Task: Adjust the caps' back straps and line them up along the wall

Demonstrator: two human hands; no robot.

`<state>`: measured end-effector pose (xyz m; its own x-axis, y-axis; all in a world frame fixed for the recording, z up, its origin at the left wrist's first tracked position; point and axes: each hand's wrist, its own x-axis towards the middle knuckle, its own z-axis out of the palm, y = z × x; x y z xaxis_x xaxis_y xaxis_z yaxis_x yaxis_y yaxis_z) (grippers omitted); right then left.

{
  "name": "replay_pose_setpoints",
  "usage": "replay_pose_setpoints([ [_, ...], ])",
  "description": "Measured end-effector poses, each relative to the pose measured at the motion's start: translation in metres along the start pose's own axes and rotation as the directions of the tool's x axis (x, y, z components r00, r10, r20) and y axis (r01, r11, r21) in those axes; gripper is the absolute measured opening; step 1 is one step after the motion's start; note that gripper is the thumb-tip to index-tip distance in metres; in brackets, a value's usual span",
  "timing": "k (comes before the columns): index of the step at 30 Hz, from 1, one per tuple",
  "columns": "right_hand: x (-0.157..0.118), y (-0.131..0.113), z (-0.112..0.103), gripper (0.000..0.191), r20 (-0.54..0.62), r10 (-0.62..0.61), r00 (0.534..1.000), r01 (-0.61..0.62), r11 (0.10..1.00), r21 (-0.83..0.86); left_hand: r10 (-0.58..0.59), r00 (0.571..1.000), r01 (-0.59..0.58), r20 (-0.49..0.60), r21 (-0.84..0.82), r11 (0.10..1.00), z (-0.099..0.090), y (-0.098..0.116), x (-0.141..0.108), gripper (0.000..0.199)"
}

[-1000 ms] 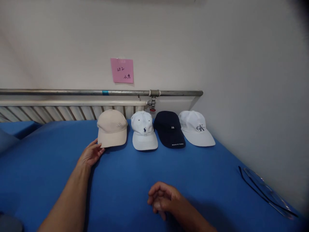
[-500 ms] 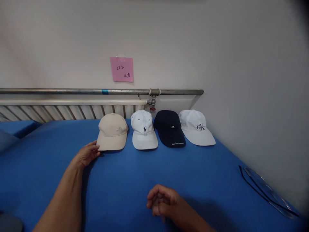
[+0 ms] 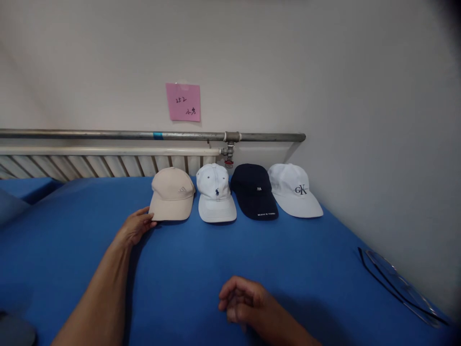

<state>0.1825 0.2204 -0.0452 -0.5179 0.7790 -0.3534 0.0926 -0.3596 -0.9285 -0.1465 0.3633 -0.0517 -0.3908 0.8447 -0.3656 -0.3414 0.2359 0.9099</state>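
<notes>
My left hand (image 3: 136, 227) pinches the left corner of the brim of a beige baseball cap (image 3: 172, 204), thumb on top and fingers beneath. To its right stand a white cap with a small dark rider emblem (image 3: 216, 202), a black cap (image 3: 255, 199) with white lettering on its brim, and a white cap with dark letters (image 3: 297, 199). All four brims point toward me. My right hand (image 3: 243, 302) hovers low over the blue surface, fingers loosely curled and a little apart, with nothing in it.
A blue-covered surface (image 3: 187, 254) runs back to a radiator (image 3: 108, 166) and a metal pipe with a red-handled valve (image 3: 228, 163). A pair of glasses (image 3: 399, 288) lies at the right by the wall. A pink note (image 3: 183, 102) hangs on the wall.
My left hand has shifted the beige cap slightly right and back, nearer the white cap with the rider emblem. My right hand has stayed in place.
</notes>
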Motion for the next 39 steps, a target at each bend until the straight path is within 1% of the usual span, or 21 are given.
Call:
replay_pose_setpoints([
  [3, 0.001, 0.001, 0.000, 0.026, -0.004, -0.002, 1.000, 0.002, 1.000, -0.005, 0.001, 1.000, -0.001, 0.008, 0.006, 1.000, 0.001, -0.001, 0.001, 0.012],
  [5, 0.001, 0.002, 0.000, 0.025, -0.002, -0.009, 1.000, 0.009, 1.000, -0.008, 0.008, 1.000, -0.008, 0.008, 0.010, 1.000, 0.002, -0.001, 0.002, 0.011],
  [9, 0.001, 0.002, 0.001, 0.024, -0.003, 0.007, 1.000, -0.007, 1.000, -0.028, 0.048, 0.999, -0.048, 0.013, 0.034, 0.998, 0.002, -0.001, 0.001, 0.020],
  [11, 0.001, 0.000, 0.003, 0.023, -0.016, 0.026, 1.000, -0.027, 0.999, -0.037, 0.082, 0.997, -0.083, 0.011, 0.062, 0.995, 0.002, -0.002, 0.001, 0.021],
  [14, 0.000, -0.002, 0.007, 0.021, -0.042, 0.041, 0.998, -0.043, 0.998, -0.052, 0.146, 0.989, -0.142, -0.020, 0.137, 0.980, 0.004, -0.005, 0.000, 0.012],
  [16, 0.000, -0.002, 0.009, 0.019, -0.055, 0.025, 0.998, -0.030, 0.996, -0.089, 0.195, 0.980, -0.181, -0.048, 0.207, 0.962, 0.005, -0.007, -0.001, 0.006],
  [18, 0.000, -0.001, 0.011, 0.017, -0.057, -0.011, 0.998, 0.003, 0.991, -0.136, 0.252, 0.966, -0.223, -0.066, 0.287, 0.931, 0.005, -0.007, -0.002, 0.004],
  [20, 0.001, 0.000, 0.012, 0.017, -0.053, -0.042, 0.998, 0.032, 0.984, -0.172, 0.317, 0.946, -0.267, -0.071, 0.384, 0.884, 0.004, -0.006, -0.005, 0.011],
  [23, 0.002, 0.003, 0.012, 0.015, -0.047, -0.062, 0.997, 0.052, 0.981, -0.188, 0.415, 0.908, -0.321, -0.061, 0.536, 0.781, 0.001, -0.004, -0.009, 0.021],
  [25, 0.003, 0.003, 0.012, 0.013, -0.047, -0.066, 0.997, 0.055, 0.980, -0.193, 0.458, 0.888, -0.344, -0.035, 0.611, 0.713, 0.000, -0.004, -0.010, 0.025],
  [28, 0.004, 0.002, 0.013, 0.013, -0.060, -0.065, 0.996, 0.050, 0.975, -0.215, 0.480, 0.877, -0.367, 0.021, 0.673, 0.642, 0.000, -0.005, -0.010, 0.032],
  [31, 0.005, 0.001, 0.013, 0.014, -0.065, -0.069, 0.995, 0.052, 0.970, -0.238, 0.480, 0.875, -0.384, 0.070, 0.703, 0.598, 0.004, -0.007, -0.009, 0.039],
  [33, 0.005, 0.002, 0.014, 0.013, -0.070, -0.069, 0.995, 0.050, 0.968, -0.246, 0.480, 0.872, -0.394, 0.091, 0.711, 0.582, 0.007, -0.008, -0.007, 0.039],
  [39, 0.006, 0.002, 0.015, 0.010, -0.073, -0.060, 0.996, 0.042, 0.974, -0.223, 0.480, 0.870, -0.407, 0.113, 0.713, 0.571, 0.011, -0.008, -0.005, 0.037],
])
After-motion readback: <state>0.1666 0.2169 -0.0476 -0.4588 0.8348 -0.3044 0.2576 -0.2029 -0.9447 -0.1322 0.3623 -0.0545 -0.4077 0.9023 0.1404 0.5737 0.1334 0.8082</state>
